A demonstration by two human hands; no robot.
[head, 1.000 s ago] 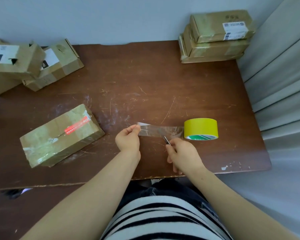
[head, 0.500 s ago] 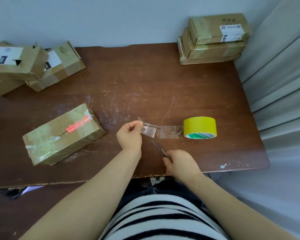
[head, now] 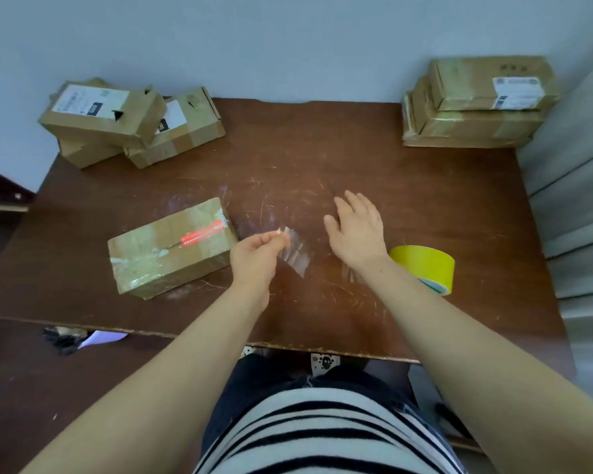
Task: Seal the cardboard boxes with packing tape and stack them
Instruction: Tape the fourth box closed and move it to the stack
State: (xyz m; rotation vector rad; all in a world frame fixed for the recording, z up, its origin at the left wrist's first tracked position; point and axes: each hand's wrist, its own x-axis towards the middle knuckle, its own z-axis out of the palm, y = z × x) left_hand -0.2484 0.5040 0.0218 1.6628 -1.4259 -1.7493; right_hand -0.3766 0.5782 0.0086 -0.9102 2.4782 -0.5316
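1 tape strip [head: 293, 249] ready for the box [head: 172, 244]
The left hand [head: 257, 254] pinched it; right hand [head: 356, 230] spread, apparently empty. Next: press it down flat.

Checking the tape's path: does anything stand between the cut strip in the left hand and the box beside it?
Nothing visible. The left hand pinches the clear tape strip just right of the cardboard box; only tabletop lies between.
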